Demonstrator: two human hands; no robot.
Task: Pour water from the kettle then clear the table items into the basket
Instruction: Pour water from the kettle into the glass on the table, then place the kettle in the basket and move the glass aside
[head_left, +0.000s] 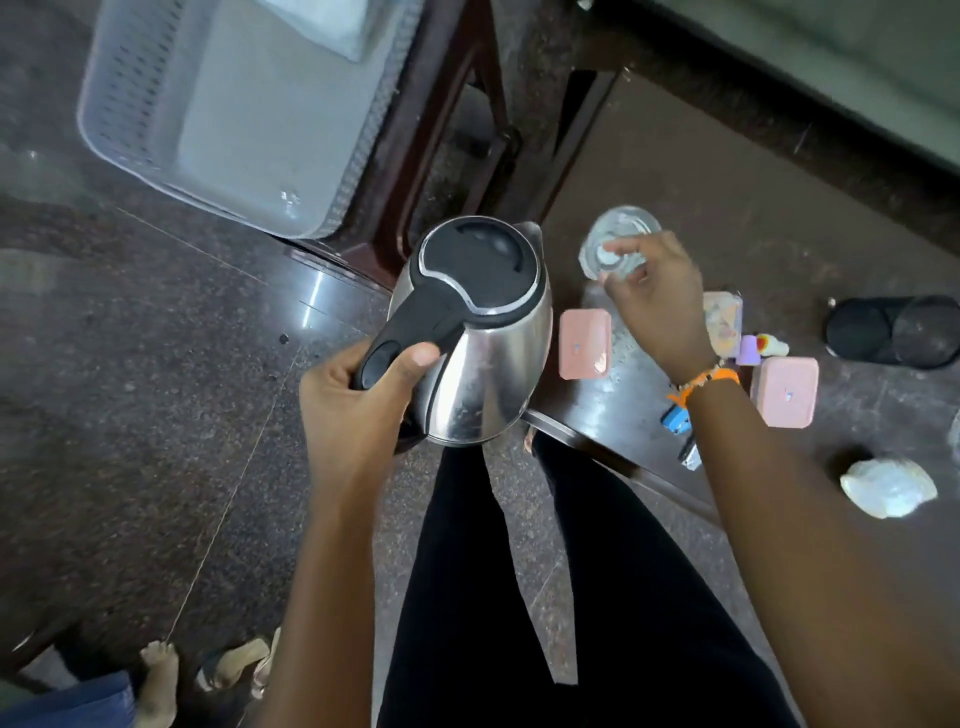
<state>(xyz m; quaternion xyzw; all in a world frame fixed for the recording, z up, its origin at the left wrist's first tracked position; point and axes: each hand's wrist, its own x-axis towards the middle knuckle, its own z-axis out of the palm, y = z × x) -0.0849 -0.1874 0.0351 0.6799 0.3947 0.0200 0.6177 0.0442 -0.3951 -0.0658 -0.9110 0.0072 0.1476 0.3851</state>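
Note:
A steel kettle (483, 364) with a black lid and handle hangs in the air left of the dark table (727, 218), its lid closed and spout pointing away. My left hand (358, 400) grips the black handle. My right hand (654, 296) holds a clear glass (615, 241) at its near side, on or just above the table. A grey plastic basket (156, 130) stands at the upper left on a wooden stool. Two pink boxes (584, 344) (787, 392) lie on the table.
On the table sit a black mesh holder (893, 332), a small purple cup (748, 351), a patterned box (724, 322), a blue item (675, 418) and a crumpled white wrap (888, 488). Another person's bare feet (161, 670) stand on the stone floor at the lower left.

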